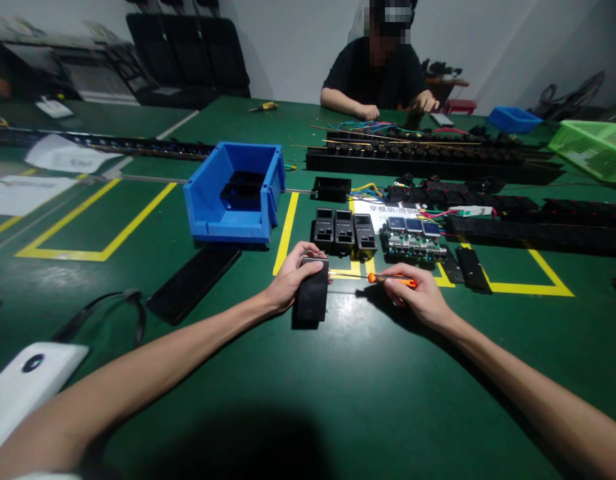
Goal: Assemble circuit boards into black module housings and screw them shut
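My left hand (291, 277) is closed around the top of a black box-shaped housing (311, 297) that stands upright on the green table (368, 387). My right hand (418, 293) grips an orange-handled screwdriver (388, 279), held level with its thin shaft pointing left into the side of the housing near its top. Just behind my hands, three black modules (344, 230) stand in a row, with a group of blue-topped circuit boards (414, 239) to their right.
A blue bin (235, 193) holding black parts sits at the left centre, a flat black panel (193, 281) in front of it. Long black power strips (428, 160) and wires cross the far table. Another person (383, 73) sits opposite. A green basket (591, 147) is far right.
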Motion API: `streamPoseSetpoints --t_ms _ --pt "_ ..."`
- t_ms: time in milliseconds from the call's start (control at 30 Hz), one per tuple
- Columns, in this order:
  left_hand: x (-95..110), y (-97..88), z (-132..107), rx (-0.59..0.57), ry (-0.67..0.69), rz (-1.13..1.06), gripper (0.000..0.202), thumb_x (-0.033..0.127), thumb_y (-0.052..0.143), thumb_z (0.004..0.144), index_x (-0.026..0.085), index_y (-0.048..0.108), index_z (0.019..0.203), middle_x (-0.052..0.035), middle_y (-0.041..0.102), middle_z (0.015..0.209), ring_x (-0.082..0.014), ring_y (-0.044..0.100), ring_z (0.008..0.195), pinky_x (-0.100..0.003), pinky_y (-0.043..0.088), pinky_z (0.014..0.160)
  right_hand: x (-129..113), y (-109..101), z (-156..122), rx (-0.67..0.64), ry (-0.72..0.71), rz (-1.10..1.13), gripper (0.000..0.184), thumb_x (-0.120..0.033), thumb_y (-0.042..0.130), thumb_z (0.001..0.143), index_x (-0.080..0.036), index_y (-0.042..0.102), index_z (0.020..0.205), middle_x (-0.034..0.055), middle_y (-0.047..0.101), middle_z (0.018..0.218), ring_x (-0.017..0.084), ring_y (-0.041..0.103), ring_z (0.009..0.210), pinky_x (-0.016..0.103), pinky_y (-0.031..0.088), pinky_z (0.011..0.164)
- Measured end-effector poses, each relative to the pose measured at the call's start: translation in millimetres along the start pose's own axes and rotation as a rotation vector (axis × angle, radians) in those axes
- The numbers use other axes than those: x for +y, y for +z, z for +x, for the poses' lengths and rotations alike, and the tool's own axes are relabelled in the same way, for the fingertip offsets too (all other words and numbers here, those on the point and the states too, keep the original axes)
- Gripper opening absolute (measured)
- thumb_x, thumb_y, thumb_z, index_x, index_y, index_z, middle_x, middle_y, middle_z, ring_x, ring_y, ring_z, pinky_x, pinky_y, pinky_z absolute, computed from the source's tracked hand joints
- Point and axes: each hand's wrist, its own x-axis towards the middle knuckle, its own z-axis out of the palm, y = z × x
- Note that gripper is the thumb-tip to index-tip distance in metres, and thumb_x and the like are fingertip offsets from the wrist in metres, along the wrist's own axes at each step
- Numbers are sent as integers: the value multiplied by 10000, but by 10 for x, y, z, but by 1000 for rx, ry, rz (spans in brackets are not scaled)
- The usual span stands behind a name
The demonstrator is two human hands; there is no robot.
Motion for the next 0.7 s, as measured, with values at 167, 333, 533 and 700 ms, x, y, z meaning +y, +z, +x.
streamPoseSetpoints --t_ms 167,333,533,700 --pt "8 34 8 -4 29 75 302 312 722 792 163 540 981 -50 585 1067 -174 690 856 -358 625 748 -8 17 -1 13 -15 -7 231 -371 685 836 -158 684 925 -36 540 572 79 448 474 218 325 449" --pt "-25 20 10 -65 36 100 256 362 657 852 170 572 999 -37 598 967 -186 707 800 -385 629 720 35 7 -1 -4 -74 -99 239 -378 671 852 -162 682 954 -13 596 643 87 494 491 215 361 448" --pt "-37 0 -4 -56 22 87 235 352 651 860 173 554 979 -24 632 820 -162 691 706 -375 623 681 78 -46 -4 10 -371 -357 152 -288 672 862 -186 685 974 65 707 904 177 664 780 297 524 678" --pt "-21 3 -8 -80 11 102 229 347 649 858 170 580 986 -29 641 813 -162 687 698 -366 618 678 109 -97 15 -46 -709 -499 163 -161 663 850 -199 671 1008 63 663 861 180 640 768 308 512 651"
